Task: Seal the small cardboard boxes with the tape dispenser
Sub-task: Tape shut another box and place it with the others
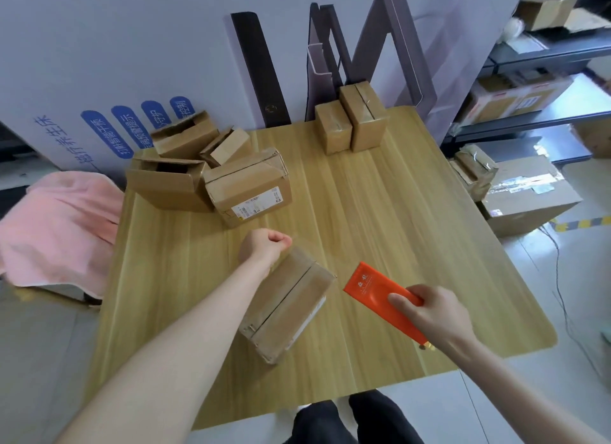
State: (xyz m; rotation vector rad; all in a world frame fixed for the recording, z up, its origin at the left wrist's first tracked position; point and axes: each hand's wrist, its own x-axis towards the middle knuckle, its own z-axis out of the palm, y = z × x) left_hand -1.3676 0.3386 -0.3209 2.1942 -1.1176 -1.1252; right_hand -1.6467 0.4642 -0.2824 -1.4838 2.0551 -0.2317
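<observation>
Small cardboard box lies flaps closed near the front of the worktop; whether its centre seam carries tape is unclear. The left hand sits at the box's far end, fingers curled into a fist, nothing plainly held. The right hand, fingers wrapped round the handle, holds the orange tape dispenser just beside the box. Sealing looks to be in hand; next, the dispenser must meet the seam and run its length. Open boxes wait at the rear left.

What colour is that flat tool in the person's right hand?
The tool is bright orange with small pale lettering, best seen in the head view.
</observation>
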